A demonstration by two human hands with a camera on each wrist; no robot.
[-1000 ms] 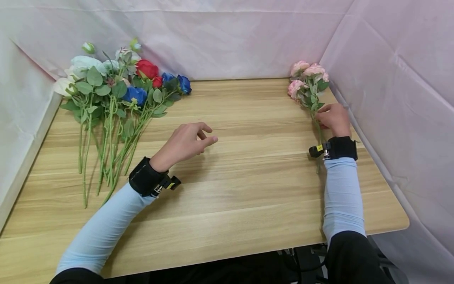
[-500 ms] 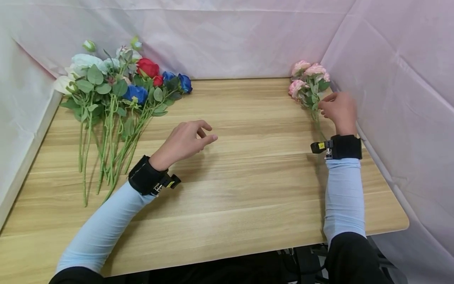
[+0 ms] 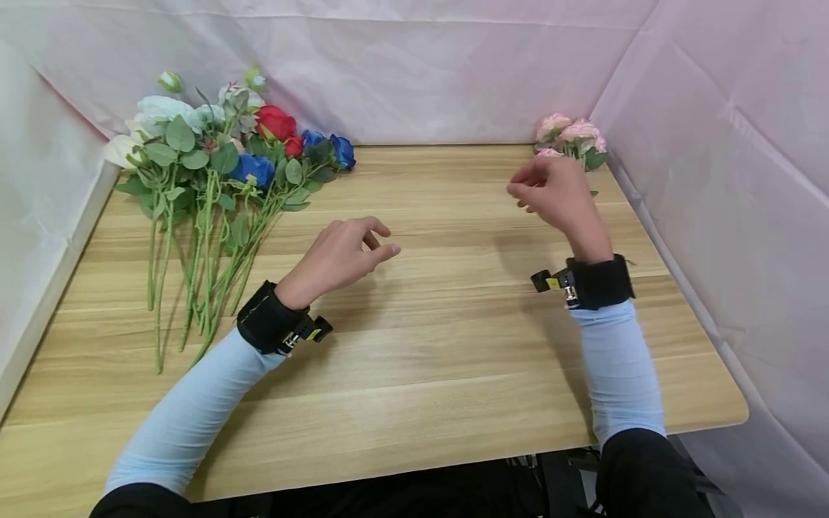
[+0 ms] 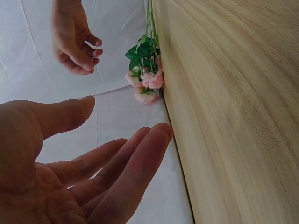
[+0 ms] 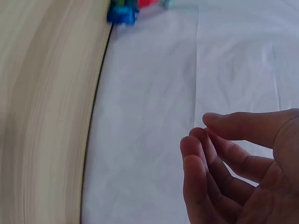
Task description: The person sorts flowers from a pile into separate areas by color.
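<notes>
A sprig of pink flowers (image 3: 570, 137) lies at the table's far right corner, seen too in the left wrist view (image 4: 145, 79). My right hand (image 3: 550, 193) hovers above the table just in front of it, fingers loosely curled and empty (image 5: 233, 163). My left hand (image 3: 346, 252) hangs over the middle of the wooden table (image 3: 453, 345), fingers relaxed and holding nothing (image 4: 93, 163). A bunch of white, red and blue roses (image 3: 220, 165) with long green stems lies at the far left.
Pale cloth walls (image 3: 725, 144) close in the table at the back and on both sides. The table's near right corner (image 3: 732, 410) is rounded. A blue rose head (image 5: 122, 13) shows at the table's edge in the right wrist view.
My right hand has let go of the pink sprig and lifted away to the left. The sprig now lies farther back in the corner. The left hand has barely moved.
</notes>
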